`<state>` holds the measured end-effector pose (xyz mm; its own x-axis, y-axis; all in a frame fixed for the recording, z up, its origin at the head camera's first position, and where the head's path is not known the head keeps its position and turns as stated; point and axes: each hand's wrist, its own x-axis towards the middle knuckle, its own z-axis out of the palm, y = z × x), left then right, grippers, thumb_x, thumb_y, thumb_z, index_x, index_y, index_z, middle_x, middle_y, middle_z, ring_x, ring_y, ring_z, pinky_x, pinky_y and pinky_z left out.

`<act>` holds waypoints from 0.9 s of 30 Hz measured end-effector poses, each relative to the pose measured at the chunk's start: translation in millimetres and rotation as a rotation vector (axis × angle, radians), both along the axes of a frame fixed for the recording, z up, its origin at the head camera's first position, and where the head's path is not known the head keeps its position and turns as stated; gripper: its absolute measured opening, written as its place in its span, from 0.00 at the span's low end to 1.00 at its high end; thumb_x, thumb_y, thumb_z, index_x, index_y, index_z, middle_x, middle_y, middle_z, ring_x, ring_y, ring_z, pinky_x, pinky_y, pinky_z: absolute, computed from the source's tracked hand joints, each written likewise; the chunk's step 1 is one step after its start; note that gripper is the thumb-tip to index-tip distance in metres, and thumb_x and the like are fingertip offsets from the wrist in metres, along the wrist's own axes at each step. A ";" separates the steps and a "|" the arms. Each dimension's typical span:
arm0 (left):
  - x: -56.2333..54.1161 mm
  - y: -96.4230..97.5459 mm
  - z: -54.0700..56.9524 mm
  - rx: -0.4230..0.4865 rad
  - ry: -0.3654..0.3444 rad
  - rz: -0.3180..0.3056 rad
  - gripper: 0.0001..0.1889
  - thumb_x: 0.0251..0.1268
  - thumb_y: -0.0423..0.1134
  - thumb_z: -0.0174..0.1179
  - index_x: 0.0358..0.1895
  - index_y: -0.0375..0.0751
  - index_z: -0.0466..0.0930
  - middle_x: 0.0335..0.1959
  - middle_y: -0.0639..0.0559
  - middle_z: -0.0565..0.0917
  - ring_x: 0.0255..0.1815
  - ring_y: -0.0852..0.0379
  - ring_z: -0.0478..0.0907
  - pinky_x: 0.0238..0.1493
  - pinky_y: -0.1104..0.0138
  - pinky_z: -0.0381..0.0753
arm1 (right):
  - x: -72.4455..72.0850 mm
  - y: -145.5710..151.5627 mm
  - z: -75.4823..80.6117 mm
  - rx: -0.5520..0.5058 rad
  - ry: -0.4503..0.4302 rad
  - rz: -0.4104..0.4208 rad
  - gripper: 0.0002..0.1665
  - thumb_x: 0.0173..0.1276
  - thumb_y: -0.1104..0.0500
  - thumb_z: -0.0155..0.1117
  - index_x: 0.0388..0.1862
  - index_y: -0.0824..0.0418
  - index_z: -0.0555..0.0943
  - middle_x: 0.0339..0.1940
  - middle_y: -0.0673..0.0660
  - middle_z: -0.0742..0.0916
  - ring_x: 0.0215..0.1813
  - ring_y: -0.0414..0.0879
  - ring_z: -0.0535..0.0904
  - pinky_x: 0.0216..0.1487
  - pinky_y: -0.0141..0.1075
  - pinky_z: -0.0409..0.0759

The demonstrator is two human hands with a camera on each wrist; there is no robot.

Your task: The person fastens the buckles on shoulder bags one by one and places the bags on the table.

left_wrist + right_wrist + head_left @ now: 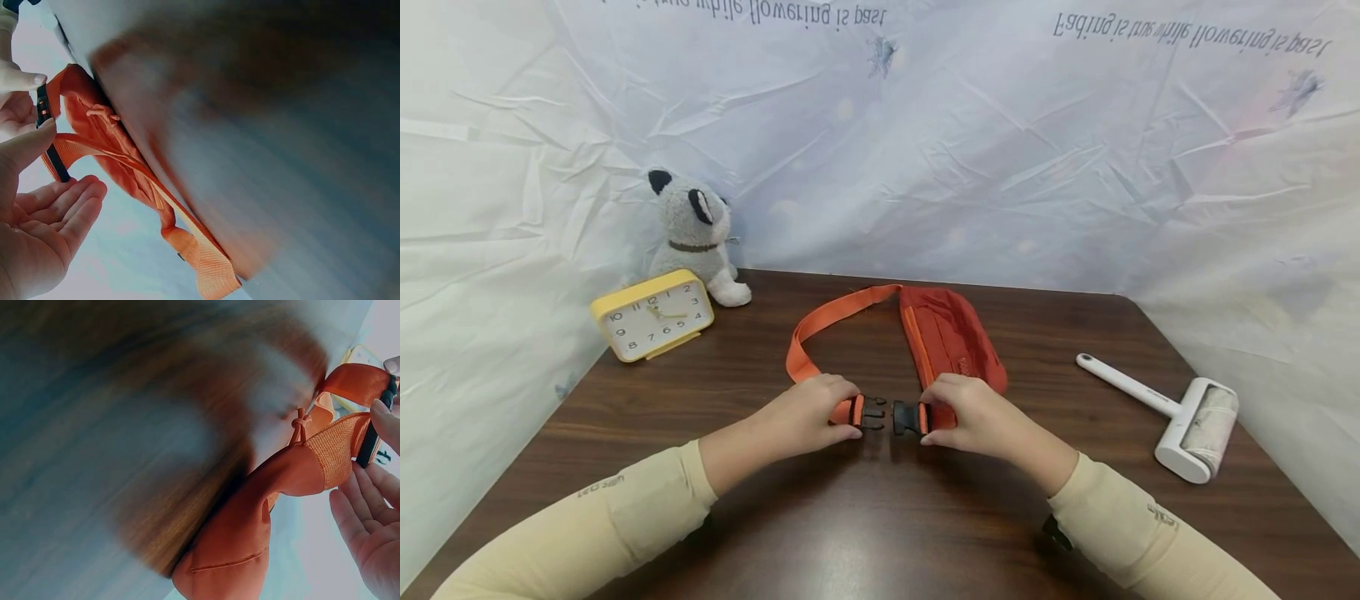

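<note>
An orange-red waist bag [951,333] lies on the table, its orange strap [831,318] looping round to the left. My left hand [808,414] pinches the pronged half of the black buckle [872,413] between thumb and fingers. The socket half of the buckle [906,417] is pinched by my right hand [973,417]. Both halves face each other with a small gap between them in the head view. In the left wrist view, the thumb presses the black buckle edge [59,164] from above. The right wrist view has the fingers under the dark buckle piece [369,447].
A yellow alarm clock [655,317] stands at the left, before a grey and white plush dog [692,229]. On the right lies a white lint roller [1198,425]. The brown table [850,533] backs onto a pale printed curtain [962,167].
</note>
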<state>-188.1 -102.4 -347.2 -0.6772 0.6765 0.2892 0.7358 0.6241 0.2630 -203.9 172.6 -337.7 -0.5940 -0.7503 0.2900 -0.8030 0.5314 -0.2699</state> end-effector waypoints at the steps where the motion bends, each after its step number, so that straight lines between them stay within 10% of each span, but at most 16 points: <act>1: 0.3 0.4 0.3 0.000 0.007 0.001 0.23 0.54 0.44 0.69 0.48 0.33 0.78 0.44 0.45 0.81 0.46 0.51 0.78 0.45 0.61 0.78 | 0.3 -0.3 0.5 0.000 -0.001 -0.003 0.23 0.49 0.50 0.78 0.40 0.60 0.81 0.35 0.49 0.81 0.35 0.40 0.75 0.36 0.32 0.77; 27: 2.3 4.4 2.7 -0.001 0.037 0.008 0.23 0.52 0.44 0.70 0.47 0.33 0.78 0.43 0.45 0.81 0.45 0.52 0.79 0.45 0.62 0.79 | 0.1 -7.7 2.5 -0.016 0.000 -0.004 0.23 0.48 0.49 0.78 0.40 0.58 0.81 0.34 0.47 0.81 0.34 0.38 0.74 0.36 0.31 0.77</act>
<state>-185.8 -98.0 -344.5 -0.6713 0.6717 0.3134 0.7401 0.6302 0.2346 -203.8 164.9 -335.2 -0.5971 -0.7430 0.3024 -0.8008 0.5303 -0.2784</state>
